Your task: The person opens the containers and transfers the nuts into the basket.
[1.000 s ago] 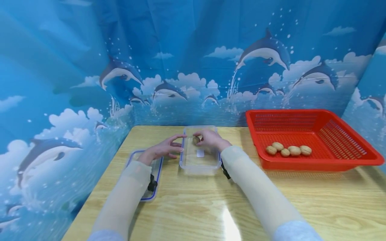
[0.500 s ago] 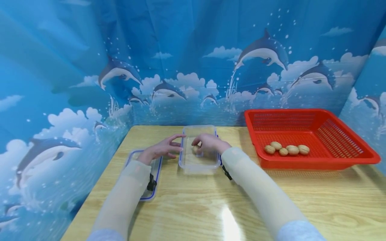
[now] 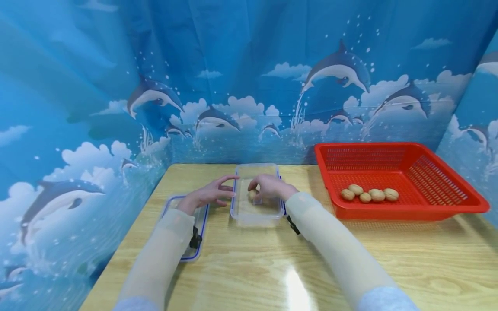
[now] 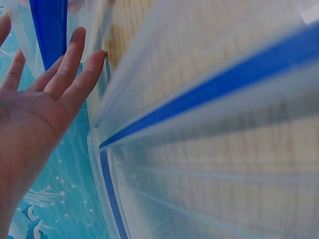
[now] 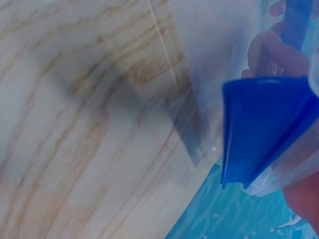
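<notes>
A clear plastic box [image 3: 257, 216] with blue clips stands at the middle back of the table. My right hand [image 3: 269, 187] reaches down into it and pinches a walnut [image 3: 252, 194] near the box's floor. In the right wrist view the right hand's fingers [image 5: 279, 56] show through the clear wall, behind a blue clip [image 5: 264, 130]; the walnut cannot be made out there. My left hand [image 3: 212, 193] is at the box's left side, fingers spread and holding nothing. The left wrist view shows the same left hand [image 4: 52, 97] with its fingertips beside the box wall.
A red plastic basket [image 3: 412, 211] stands at the right, with several walnuts [image 3: 376, 195] in its near left corner. Under my left forearm lies a clear, blue-edged container or lid [image 3: 189, 258], partly hidden. A dolphin-print curtain [image 3: 249, 86] closes off the table's back and left.
My right hand has moved slightly down and toward me inside the box with the walnut. The left hand has stayed in place. The head view has shifted a little.
</notes>
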Tool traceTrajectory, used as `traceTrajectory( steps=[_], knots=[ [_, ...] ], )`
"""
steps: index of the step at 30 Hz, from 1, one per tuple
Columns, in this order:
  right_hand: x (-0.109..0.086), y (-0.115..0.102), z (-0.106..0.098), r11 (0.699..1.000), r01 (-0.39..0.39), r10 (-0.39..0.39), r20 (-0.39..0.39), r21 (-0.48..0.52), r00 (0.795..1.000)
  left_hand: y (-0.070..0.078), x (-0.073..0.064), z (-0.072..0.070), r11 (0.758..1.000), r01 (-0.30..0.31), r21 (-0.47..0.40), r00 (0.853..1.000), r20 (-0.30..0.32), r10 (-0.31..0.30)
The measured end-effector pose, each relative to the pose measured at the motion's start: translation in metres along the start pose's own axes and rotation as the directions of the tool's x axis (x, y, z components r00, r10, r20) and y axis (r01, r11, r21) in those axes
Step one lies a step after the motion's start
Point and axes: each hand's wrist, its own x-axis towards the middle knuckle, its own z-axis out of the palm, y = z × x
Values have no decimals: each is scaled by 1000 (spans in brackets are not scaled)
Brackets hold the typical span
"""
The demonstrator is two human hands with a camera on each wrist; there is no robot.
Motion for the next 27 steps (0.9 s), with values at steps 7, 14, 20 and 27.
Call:
traceTrajectory(
  steps=[7, 14, 20, 27],
  knots=[
    [-6, -1, -4, 994, 43, -40, -25, 103, 999, -1, 1, 1, 1000, -11, -4, 1000, 3, 11],
    [-19, 2, -15, 980, 92, -84, -54, 175, 995, -3, 2, -1, 1000, -6, 5, 1000, 3, 6],
    [-37, 2, -35, 975, 125, -106, -110, 184, 988, -3, 2, -1, 1000, 4, 9, 1000, -5, -4],
    [-67, -1, -64, 975, 142, -116, -153, 170, 981, -2, 3, 0, 1000, 7, -2, 1000, 1, -7]
  ],
)
